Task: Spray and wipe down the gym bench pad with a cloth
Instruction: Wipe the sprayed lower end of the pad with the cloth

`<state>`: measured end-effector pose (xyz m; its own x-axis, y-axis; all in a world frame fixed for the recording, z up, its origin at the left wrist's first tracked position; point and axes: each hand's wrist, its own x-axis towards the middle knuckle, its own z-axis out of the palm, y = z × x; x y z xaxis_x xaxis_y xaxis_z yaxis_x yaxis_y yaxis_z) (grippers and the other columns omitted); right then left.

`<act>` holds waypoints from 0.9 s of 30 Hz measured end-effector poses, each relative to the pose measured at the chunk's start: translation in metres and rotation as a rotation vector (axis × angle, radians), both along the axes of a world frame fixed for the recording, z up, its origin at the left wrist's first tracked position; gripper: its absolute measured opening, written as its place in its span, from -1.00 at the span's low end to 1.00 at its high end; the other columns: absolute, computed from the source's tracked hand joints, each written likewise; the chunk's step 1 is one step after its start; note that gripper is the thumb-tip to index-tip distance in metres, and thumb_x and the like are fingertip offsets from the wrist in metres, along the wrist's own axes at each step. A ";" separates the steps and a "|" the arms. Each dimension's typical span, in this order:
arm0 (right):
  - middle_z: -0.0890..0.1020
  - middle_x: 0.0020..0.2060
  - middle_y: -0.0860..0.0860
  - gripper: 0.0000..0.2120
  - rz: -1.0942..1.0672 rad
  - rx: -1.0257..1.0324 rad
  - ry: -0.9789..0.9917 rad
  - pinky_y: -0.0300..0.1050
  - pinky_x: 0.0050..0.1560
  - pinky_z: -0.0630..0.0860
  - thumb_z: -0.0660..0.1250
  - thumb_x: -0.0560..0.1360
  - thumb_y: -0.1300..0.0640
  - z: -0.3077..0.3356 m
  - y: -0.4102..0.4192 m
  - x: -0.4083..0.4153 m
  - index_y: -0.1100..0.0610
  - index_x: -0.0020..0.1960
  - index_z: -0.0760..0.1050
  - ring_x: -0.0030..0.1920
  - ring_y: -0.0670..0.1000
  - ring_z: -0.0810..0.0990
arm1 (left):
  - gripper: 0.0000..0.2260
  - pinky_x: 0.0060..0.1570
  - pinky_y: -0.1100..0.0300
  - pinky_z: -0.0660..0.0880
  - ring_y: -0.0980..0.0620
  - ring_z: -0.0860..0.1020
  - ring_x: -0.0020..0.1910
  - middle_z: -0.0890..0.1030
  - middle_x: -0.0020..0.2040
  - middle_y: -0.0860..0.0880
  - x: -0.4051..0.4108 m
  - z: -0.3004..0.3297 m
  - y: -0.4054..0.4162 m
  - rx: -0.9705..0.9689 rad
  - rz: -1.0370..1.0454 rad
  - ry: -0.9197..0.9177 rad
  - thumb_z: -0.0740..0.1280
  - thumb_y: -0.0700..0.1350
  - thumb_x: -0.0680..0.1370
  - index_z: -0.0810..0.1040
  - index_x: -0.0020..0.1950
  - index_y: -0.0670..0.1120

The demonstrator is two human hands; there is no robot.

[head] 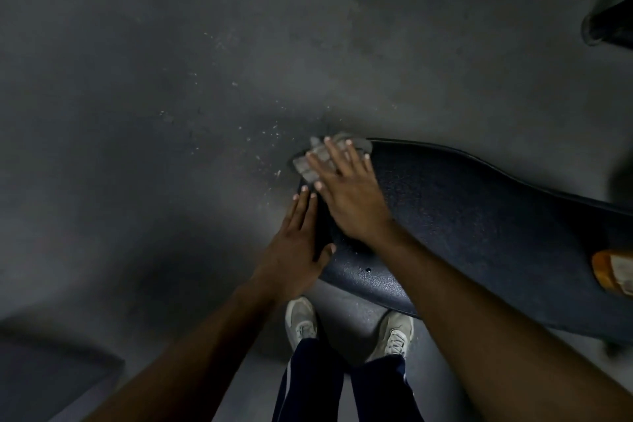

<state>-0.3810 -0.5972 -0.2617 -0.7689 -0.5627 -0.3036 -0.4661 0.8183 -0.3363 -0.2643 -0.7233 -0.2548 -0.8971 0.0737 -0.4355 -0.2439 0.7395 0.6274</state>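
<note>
**Wiping under way at the pad's end**

I judge spraying done: droplets glisten on the bench pad (479,216), and an orange bottle (613,271) rests farther along it. Most of the pad looks unwiped. My right hand (346,192) presses the grey cloth (315,161) flat at the end, grip spread. My left hand (294,247) braces the pad's edge, fingers straight together.

I see my right hand (346,195) pressed down flat, fingers spread wide. My left hand (298,247) lies flat beside it, fingers straight. Both arms reach forward.
</note>
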 end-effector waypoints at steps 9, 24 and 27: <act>-0.05 0.71 0.00 -0.45 -0.062 0.051 -0.012 0.21 0.66 -0.01 0.06 0.74 -0.03 0.012 0.040 0.000 -0.17 0.69 0.02 0.70 0.19 -0.07 | -0.19 0.48 0.27 -0.15 0.12 -0.29 0.58 -0.32 0.62 0.06 0.025 0.004 0.002 0.059 0.069 -0.019 0.25 0.12 0.62 -0.24 0.63 -0.07; -0.06 0.71 -0.02 -0.44 0.056 0.092 0.046 0.18 0.65 -0.08 0.09 0.73 -0.07 0.011 0.039 0.049 -0.22 0.68 0.00 0.69 0.15 -0.11 | -0.61 0.41 0.09 0.38 0.30 0.42 0.36 0.48 0.38 0.27 0.035 0.016 0.003 0.608 0.573 -0.148 0.15 0.25 0.64 0.34 0.47 0.28; -0.08 0.71 -0.02 -0.46 -0.129 0.084 0.015 0.18 0.66 -0.11 0.06 0.74 -0.07 0.014 0.049 0.036 -0.22 0.68 0.00 0.70 0.16 -0.14 | -0.67 0.29 0.26 0.44 0.34 0.48 0.29 0.55 0.27 0.29 0.029 0.022 0.003 0.619 0.627 -0.116 0.11 0.18 0.67 0.42 0.42 0.24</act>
